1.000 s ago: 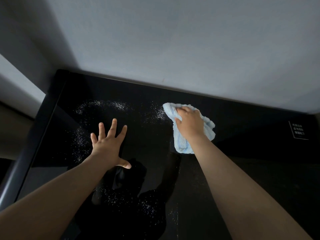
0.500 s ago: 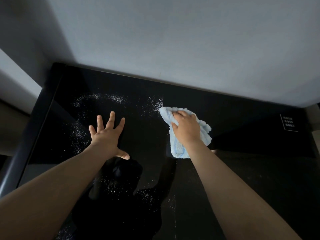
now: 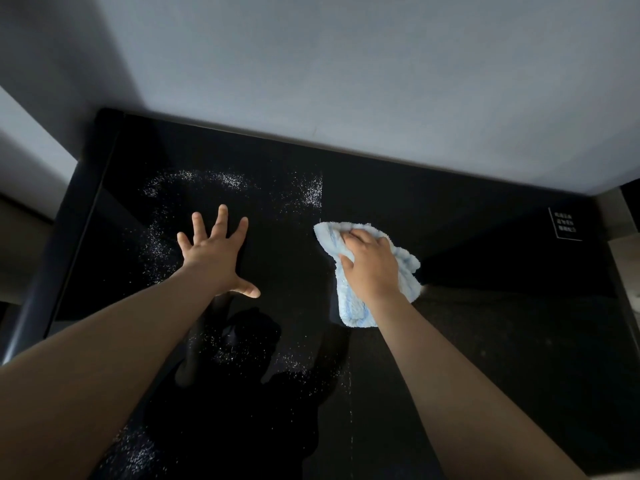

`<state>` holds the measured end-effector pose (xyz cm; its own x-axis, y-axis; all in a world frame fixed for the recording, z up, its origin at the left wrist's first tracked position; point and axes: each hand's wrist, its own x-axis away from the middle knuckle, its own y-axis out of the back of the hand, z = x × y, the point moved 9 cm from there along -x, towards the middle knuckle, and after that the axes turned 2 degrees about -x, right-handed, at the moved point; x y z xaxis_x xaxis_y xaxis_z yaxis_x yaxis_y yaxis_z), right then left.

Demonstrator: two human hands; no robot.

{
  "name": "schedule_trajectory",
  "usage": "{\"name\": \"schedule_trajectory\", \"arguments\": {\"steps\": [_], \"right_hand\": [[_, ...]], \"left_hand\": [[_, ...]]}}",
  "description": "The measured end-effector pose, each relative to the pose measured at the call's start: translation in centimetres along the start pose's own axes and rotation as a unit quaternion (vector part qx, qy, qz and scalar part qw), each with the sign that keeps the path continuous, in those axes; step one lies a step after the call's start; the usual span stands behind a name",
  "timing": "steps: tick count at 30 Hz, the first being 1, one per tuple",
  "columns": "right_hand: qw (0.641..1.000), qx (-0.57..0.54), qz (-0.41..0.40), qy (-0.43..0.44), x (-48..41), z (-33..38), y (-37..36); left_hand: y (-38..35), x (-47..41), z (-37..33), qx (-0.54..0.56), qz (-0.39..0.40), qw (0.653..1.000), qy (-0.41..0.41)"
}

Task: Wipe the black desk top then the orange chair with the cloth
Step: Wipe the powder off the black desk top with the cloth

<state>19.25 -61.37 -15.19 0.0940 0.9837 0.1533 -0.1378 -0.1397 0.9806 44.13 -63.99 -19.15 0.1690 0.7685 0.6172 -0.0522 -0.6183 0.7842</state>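
Blue cloth [image 3: 351, 308] half under right hand [image 3: 371, 266]

Plain pale grey wall [image 3: 346, 64] from 10 to 2 o'clock — shadowed toward 11, lighter toward 1. At 9 o'clock, a brighter white wall face [image 3: 24, 147], angled in, with a dim brownish strip [image 3: 19, 244] just below. At 3 o'clock, a narrow tan strip [image 3: 626, 258] at the edge. Dim, soft light throughout.
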Motion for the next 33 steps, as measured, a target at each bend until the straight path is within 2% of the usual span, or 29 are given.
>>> {"name": "schedule_trajectory", "arguments": {"steps": [18,27,33], "right_hand": [[1.000,-0.014,-0.018,-0.007,7.2,0.4,-0.9],[1.000,0.002,0.017,-0.017,10.9,0.7,-1.7],[0.999,-0.001,0.017,-0.033,13.3,1.0,-1.6]], "left_hand": [[1.1,2.1,-1.1,-0.048,-0.015,0.998,-0.023],[-3.9,8.0,-1.7,-0.053,0.023,0.994,-0.093],[-8.0,11.2,-0.9,-0.071,0.055,0.991,-0.096]]}}
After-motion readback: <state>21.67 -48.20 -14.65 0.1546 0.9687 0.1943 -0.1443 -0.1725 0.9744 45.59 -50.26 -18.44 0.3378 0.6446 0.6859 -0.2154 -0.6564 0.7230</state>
